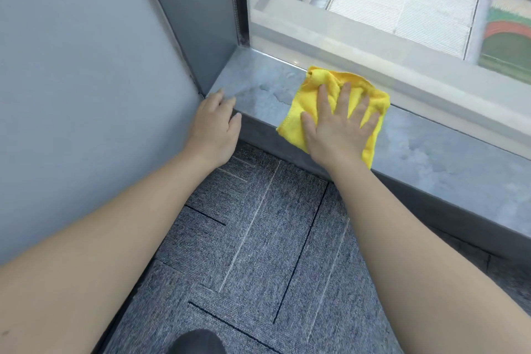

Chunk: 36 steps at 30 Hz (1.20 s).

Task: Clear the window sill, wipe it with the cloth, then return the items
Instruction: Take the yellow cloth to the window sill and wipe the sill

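at centre right of the frame: a yellow cloth (330, 112) lies crumpled and roughly folded on the window sill (431, 149).
sill run: a grey ledge with its long axis going from upper left of centre down to the right edge of the frame, with the glass (373, 8) along its far side.
cloth position: on the left half of the visible sill, its far edge just beside the foot of the glass, its near corner hanging slightly over the sill's front edge.
cloth axis: longer side slanting from the upper left corner near the glass down toward the lower right; a bunched fold sits at the upper left corner.
right hand: the right hand (339, 126) is spread flat, palm down on the cloth, fingers splayed wide and pointing toward the glass; it presses the cloth, not gripping it.
left hand: the left hand (214, 121) rests at the sill's left end by the corner of the grey wall panel (86, 80), fingers loosely curled over the front edge, holding nothing.
sill surface: pale mottled patches show to the left of the cloth and to its right.
floor: grey striped carpet tiles (258, 238) fill the lower centre; a dark shoe tip (198, 342) shows at the bottom edge.
markings: no brand, label or writing can be read on the cloth or sill.
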### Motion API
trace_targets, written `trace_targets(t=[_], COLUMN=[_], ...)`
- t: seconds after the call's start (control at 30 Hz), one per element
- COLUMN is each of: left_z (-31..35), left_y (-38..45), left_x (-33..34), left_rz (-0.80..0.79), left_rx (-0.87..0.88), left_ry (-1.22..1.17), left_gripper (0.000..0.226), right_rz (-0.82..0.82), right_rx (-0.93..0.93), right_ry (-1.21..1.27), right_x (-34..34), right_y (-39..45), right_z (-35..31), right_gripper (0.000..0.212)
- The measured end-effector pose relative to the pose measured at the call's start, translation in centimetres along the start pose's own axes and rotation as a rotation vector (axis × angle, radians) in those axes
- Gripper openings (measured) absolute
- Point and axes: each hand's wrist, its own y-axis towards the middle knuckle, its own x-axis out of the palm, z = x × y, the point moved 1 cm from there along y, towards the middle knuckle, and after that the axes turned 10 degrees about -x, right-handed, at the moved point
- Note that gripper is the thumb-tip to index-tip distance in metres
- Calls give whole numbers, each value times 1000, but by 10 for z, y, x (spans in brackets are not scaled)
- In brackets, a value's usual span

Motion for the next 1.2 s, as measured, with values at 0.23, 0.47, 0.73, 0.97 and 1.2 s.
trace_targets(t=[0.23,0.47,0.73,0.97,1.2], left_z=[-13,-5,-6,-11,-12], left_y=[3,1,-5,-4,-2], left_x=[-7,-18,-22,-20,-23], left_rz=[-15,-5,85,73,48], left_rx=[-17,-70,-145,-110,-152], left_ry=[-4,-150,-386,-494,-716], left_gripper=[42,36,36,41,48], right_rz=[-8,23,-5,20,-39], right_rx=[-124,-459,-81,-255,-560], right_ry=[-26,-108,-20,-65,-137], right_x=[3,-2,6,10,4], right_y=[23,11,26,50,54], right_z=[-37,-23,-53,-85,-83], right_gripper=[58,48,65,61,50])
